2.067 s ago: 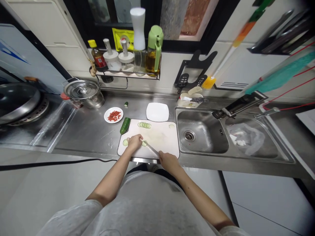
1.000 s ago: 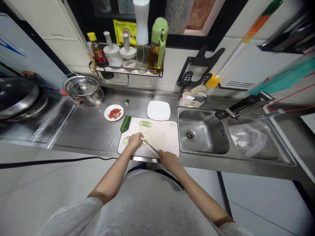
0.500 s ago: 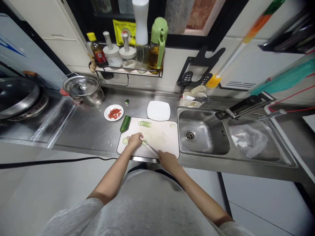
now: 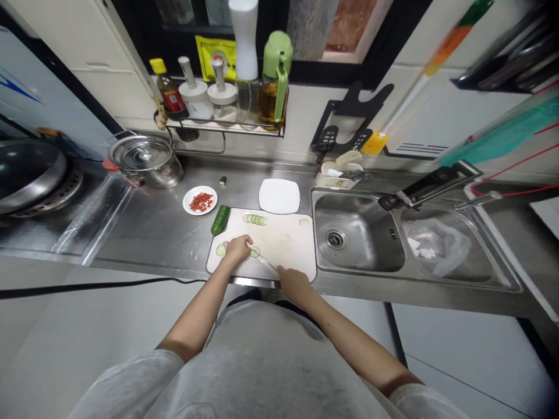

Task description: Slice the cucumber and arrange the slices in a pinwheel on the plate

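A white cutting board [image 4: 283, 244] lies on the steel counter. My left hand [image 4: 237, 250] rests on its left part, fingers bent and pinched at the edge of a cucumber slice [image 4: 255, 252]. In my right hand [image 4: 294, 283], closed around the handle at the board's front edge, is a knife [image 4: 267, 265] whose blade points left to that slice. Overlapping cucumber slices [image 4: 255, 219] form a row at the back of the board. Another pale green piece [image 4: 220, 249] lies left of my left hand, and one slice [image 4: 304, 222] sits at the back right corner.
A cucumber piece [image 4: 220, 220] leans at the board's left edge, with a small cucumber end [image 4: 222, 181] behind. A plate of chopped red bits [image 4: 200, 201], a white plate [image 4: 279, 196] and a lidded pot [image 4: 148, 160] stand behind. The sink [image 4: 362, 233] is to the right.
The view has shifted slightly. The knife blade has turned, showing more of its flat side and sitting a little farther from my left fingers. Both hands stay in nearly the same place.
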`<state>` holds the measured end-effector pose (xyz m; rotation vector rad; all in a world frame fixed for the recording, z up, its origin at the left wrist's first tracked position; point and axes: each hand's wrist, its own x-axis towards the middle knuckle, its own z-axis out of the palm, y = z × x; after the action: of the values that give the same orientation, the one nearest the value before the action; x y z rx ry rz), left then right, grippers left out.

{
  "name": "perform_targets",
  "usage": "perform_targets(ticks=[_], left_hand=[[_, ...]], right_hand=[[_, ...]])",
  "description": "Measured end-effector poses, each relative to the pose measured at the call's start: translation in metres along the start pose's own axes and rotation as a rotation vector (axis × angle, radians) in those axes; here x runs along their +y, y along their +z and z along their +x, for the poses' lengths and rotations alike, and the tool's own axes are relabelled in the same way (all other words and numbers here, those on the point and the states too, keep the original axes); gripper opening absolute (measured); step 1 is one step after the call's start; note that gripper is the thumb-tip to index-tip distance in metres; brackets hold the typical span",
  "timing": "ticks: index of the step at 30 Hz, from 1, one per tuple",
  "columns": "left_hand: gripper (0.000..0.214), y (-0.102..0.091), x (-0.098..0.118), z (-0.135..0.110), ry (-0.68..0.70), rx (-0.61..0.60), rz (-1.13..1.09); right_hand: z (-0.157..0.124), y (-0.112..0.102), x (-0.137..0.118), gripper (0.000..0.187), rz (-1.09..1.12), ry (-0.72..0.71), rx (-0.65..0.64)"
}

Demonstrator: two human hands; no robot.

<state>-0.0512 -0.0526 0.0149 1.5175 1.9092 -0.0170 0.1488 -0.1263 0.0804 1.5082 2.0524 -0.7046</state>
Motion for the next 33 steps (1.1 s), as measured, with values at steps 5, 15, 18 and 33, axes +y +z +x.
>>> perform_targets(ticks=[5, 15, 18, 33], left_hand=[[0.036, -0.002, -0.006, -0.004, 0.041, -0.043, -0.015], [0.031, 0.010, 0.002, -0.023, 0.056, 0.065, 0.061], [0.029, 0.012, 0.007, -0.027, 0.056, 0.089, 0.074], [0.025, 0.020, 0.011, -0.031, 0.049, 0.133, 0.095]], right_hand=[[-0.005, 0.001, 0.003, 0.034, -0.006, -0.001, -0.008], [-0.009, 0.010, 0.012, 0.032, 0.011, -0.012, 0.002], [-0.010, 0.014, 0.014, 0.032, 0.022, -0.010, 0.001], [-0.023, 0.025, 0.029, 0.034, 0.066, 0.005, -0.034]])
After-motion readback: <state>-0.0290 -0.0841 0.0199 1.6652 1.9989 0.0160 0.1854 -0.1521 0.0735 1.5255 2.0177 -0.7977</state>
